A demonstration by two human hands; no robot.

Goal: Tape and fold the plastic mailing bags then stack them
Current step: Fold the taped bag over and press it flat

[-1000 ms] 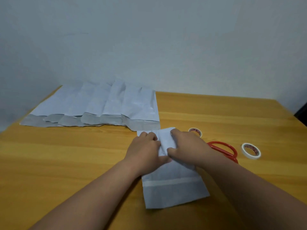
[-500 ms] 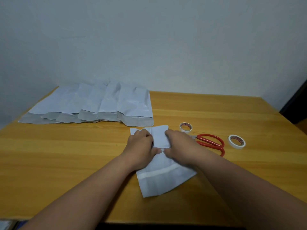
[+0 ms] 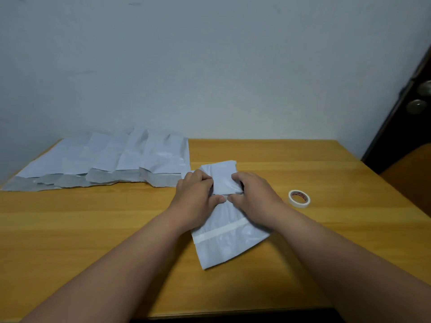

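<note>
One mailing bag [image 3: 229, 238] lies mid-worktop [image 3: 93, 229], already taped, w/ left hand [image 3: 194, 197] and right hand [image 3: 253, 199] together pinching its far end into a fold — approx. five flat bags [image 3: 130, 159] at rear-left look untouched, nothing stacked yet.

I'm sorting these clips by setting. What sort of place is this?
Probably a room in a home or small office, not a warehouse: a plain wooden table against a bare painted wall, a dark door with round knobs at right, mailing bags laid out by hand.
</note>
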